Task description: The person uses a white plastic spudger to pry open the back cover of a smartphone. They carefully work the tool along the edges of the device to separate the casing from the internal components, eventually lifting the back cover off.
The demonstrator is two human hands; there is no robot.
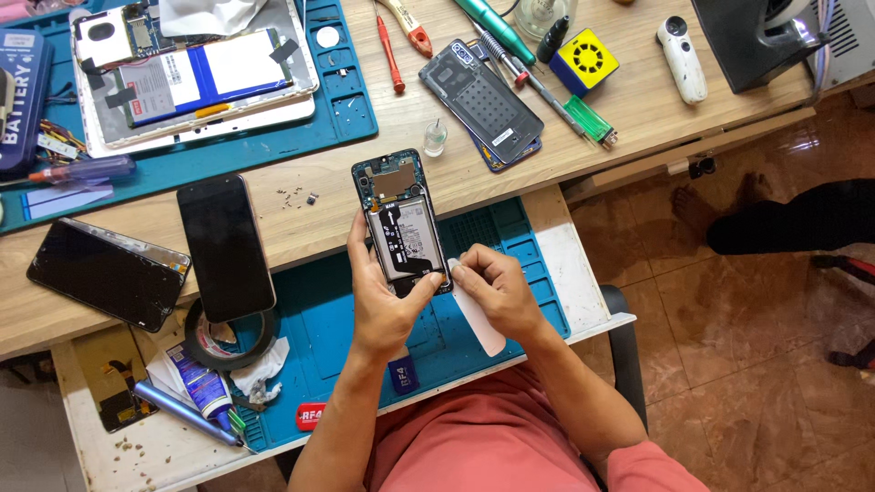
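Head view shows the left hand (pixel 383 305) cradling an opened phone (pixel 402 221), back cover off, held above the blue work mat (pixel 524 246) at the front edge of the bench (pixel 301 232); its fingers wrap the phone's left edge and the thumb presses on the lower right corner. The right hand (pixel 497 292) pinches a thin white plastic card (pixel 476 314) between thumb and forefinger, its upper end touching the phone's lower right edge beside the battery (pixel 406 241). The phone looks light and rigid, but with its insides bare it is likely fragile: the battery is best not bent or pierced, so the frame edges seem the safe place to grip. The card looks flexible and a little slippery. On the bench lie a dark phone face-down (pixel 225 246), another dark phone (pixel 108 273) to its left, a roll of black tape (pixel 230 339), a tube of glue (pixel 199 383), a detached back cover (pixel 480 100), a red screwdriver (pixel 390 55) and an opened tablet (pixel 196 73) on a second mat. Small screws lie loose on the wood. The floor is brown tile, where another person's foot (pixel 697 205) shows.
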